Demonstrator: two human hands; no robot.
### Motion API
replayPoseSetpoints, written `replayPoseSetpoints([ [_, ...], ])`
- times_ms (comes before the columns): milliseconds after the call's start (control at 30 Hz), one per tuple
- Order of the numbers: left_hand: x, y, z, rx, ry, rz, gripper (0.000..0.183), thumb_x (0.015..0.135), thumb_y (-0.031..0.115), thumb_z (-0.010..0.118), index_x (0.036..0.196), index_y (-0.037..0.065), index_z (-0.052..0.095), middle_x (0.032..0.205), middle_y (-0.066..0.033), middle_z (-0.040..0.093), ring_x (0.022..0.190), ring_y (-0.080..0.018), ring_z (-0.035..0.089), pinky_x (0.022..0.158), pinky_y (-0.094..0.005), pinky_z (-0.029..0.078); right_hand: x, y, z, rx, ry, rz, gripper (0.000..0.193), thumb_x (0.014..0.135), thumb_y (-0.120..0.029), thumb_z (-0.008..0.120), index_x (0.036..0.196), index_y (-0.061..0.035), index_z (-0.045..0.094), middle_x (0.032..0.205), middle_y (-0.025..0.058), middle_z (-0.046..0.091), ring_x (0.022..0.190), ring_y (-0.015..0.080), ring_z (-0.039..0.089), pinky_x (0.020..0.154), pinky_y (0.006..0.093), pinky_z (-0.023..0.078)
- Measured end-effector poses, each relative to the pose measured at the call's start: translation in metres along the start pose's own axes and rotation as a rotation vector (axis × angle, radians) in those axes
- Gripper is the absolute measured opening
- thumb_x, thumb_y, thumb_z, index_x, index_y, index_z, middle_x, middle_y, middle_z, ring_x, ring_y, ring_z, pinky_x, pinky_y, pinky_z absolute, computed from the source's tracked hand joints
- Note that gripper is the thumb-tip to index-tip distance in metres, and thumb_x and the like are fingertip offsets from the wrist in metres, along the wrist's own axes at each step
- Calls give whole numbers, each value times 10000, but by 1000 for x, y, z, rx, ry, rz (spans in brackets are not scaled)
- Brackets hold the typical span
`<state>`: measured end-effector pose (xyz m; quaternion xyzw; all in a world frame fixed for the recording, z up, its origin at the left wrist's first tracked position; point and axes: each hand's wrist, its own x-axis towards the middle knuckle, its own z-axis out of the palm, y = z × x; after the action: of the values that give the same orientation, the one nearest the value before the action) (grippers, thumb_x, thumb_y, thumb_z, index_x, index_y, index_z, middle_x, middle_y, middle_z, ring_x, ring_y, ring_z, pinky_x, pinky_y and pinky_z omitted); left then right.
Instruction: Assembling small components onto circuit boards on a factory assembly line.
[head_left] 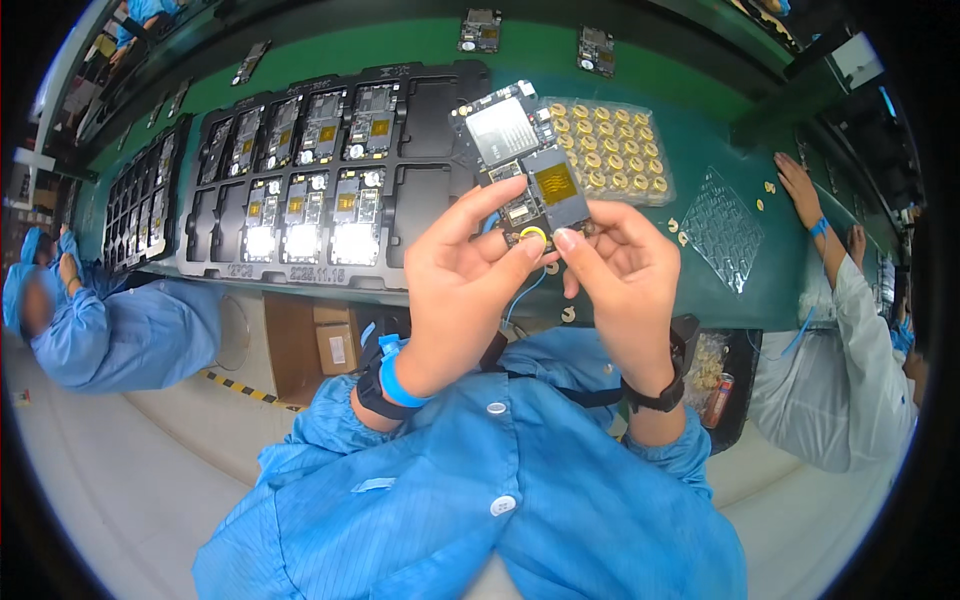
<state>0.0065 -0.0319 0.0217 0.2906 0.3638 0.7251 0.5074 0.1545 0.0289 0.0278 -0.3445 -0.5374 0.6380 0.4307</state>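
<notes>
A circuit board (505, 138) with a silver shield plate and a dark block bearing a gold patch is held up in front of me, tilted. My left hand (460, 280) grips its lower left edge, fingers partly behind it. The left thumb presses near a small round part with a yellow ring (533, 234) at the board's lower end. My right hand (635, 270) pinches the lower right corner, its thumb tip close to the ring. Behind the board lies a clear plastic tray (668, 190) filled with rows of similar round yellow parts.
Left of my hands is a black tray (425, 120) holding several boards, with a second black tray (122, 200) beyond. A clear blister sheet (725, 235) and loose yellow bits (683, 238) lie rightward. Boards (596, 50) lie along the far side. Co-workers sit on both sides.
</notes>
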Motion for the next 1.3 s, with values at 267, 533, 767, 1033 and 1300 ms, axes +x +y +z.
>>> replayPoseSetpoints([
  [267,8,-7,-8,-45,29,-37,442,966,-137,611,1400,-131,528,1312,-226,649,1172,-276,702,998,-407,628,-7,5,14,-184,100,-99,249,984,24,702,1225,76,664,1021,79,723,871,88,693,712,213,535],
  [533,42,-23,-6,113,-121,6,465,998,-59,646,1450,-30,541,1360,-190,623,1225,-286,672,979,-346,601,28,-3,-16,23,118,142,196,1014,-55,682,1175,52,650,1009,98,720,856,165,722,657,295,640],
  [767,68,0,-13,438,-199,-131,420,995,10,644,1406,-62,596,1392,-156,664,1257,-282,672,1013,-353,551,205,-20,-169,-86,277,5,178,999,-37,692,1133,74,655,1004,116,723,840,194,728,730,321,636],
  [1033,89,-62,-3,1287,-233,335,684,943,225,752,1500,-39,456,1515,-402,418,1391,-593,425,1183,-589,358,325,38,-315,-418,651,188,156,945,18,730,1075,65,657,923,136,720,732,188,726,615,316,631],
  [1300,93,-63,-18,1360,-338,282,783,912,266,808,1548,-17,449,1492,-362,497,1432,-555,423,1197,-586,350,299,28,-192,-1422,447,-196,656,889,-383,807,1302,56,547,1095,337,717,1018,499,699,932,538,560],
])
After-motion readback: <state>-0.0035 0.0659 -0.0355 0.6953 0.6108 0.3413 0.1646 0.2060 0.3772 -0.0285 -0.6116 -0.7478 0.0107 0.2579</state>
